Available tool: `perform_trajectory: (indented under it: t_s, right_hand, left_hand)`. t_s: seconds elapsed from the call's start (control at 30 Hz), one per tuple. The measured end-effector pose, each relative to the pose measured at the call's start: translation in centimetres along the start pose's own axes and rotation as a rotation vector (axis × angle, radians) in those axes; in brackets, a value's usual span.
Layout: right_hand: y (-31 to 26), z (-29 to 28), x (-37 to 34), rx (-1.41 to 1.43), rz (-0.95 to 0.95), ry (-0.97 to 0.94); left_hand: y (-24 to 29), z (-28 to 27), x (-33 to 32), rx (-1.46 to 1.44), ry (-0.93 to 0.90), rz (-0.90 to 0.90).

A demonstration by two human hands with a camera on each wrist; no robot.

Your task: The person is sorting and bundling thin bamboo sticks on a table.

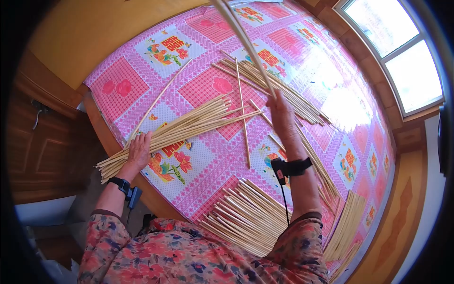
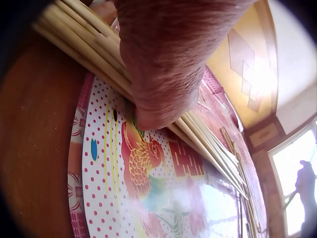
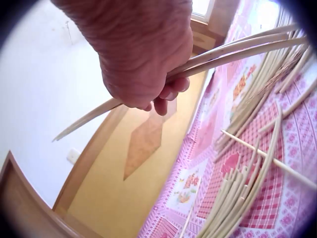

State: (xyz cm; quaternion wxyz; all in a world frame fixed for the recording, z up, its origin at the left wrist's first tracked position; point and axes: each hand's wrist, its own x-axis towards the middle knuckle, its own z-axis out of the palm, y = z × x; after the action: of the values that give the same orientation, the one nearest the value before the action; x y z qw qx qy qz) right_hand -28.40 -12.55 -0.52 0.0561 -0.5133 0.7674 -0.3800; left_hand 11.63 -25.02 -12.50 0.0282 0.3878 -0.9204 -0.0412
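Several thin, pale wooden sticks (image 1: 248,45) are gripped in my right hand (image 1: 283,116), raised over the bed-like platform. In the right wrist view its fingers curl round the sticks (image 3: 237,53), which stick out on both sides of the fist. My left hand (image 1: 138,150) holds the near end of a thick bundle of similar sticks (image 1: 189,120) lying at the platform's left edge. The left wrist view has the thumb (image 2: 153,111) against one side of the bundle (image 2: 94,49). Part of that hand's fingers is hidden there.
A patterned pink plastic sheet (image 1: 213,163) covers the platform. More stick piles lie at the back (image 1: 283,92), close to my body (image 1: 246,213) and at the right (image 1: 347,220). Loose sticks (image 1: 243,118) lie between them. A window (image 1: 392,47) is at the upper right.
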Motion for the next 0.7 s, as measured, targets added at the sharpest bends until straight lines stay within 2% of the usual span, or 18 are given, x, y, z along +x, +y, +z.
perform_trajectory:
  t_s: [0.07, 0.17, 0.27, 0.33, 0.37, 0.4, 0.43, 0.47, 0.5, 0.53, 0.6, 0.67, 0.7]
  right_hand:
    - [2.1, -3.5, -0.8, -0.09, 0.056, 0.009]
    - [9.4, -7.6, -5.1, -0.359, 0.175, -0.052]
    - [17.0, -8.8, -10.9, -0.507, 0.414, -0.163]
    - [20.9, -7.4, -13.5, -0.469, 0.455, -0.094]
    - [21.6, -6.1, -14.0, -0.444, 0.362, -0.038]
    - [20.5, -5.4, -13.3, -0.404, 0.49, -0.139]
    - [22.1, -3.8, -13.7, -0.57, 0.255, -0.169]
    - [16.1, -3.7, -11.5, -0.462, 0.467, -0.21]
    - [16.6, -2.2, -11.0, -0.453, 0.434, -0.173]
    - [17.1, -1.4, -10.2, -0.5, 0.397, -0.235]
    - [17.6, -0.5, -10.3, -0.521, 0.312, -0.173]
    - [17.5, -0.8, -10.9, -0.51, 0.336, -0.129]
    - [17.3, -1.6, -12.1, -0.49, 0.323, -0.105]
  left_hand:
    - [0.2, -0.1, -0.1, 0.027, 0.027, 0.012]
    - [0.1, 0.1, -0.1, 0.035, 0.006, 0.017]
    - [0.1, 0.2, 0.0, 0.035, -0.006, 0.003]
    - [-0.2, 0.4, -0.1, 0.039, -0.005, -0.01]
    - [-0.2, 0.6, 0.1, 0.042, -0.005, -0.01]
    - [0.2, 0.1, 0.2, 0.03, 0.007, -0.003]
    - [0.5, -0.4, 0.1, 0.015, 0.015, 0.02]
    - [0.4, 0.0, 0.1, 0.019, 0.018, 0.032]
    - [0.0, 0.5, 0.0, 0.022, 0.019, 0.041]
    - [-0.1, 0.7, 0.0, 0.038, 0.039, 0.057]
    - [-0.2, 1.1, 0.2, 0.044, 0.054, 0.119]
    - [-0.4, 1.4, 0.2, 0.042, 0.045, 0.053]
    - [-0.5, 1.5, 0.2, 0.035, 0.029, 0.1]
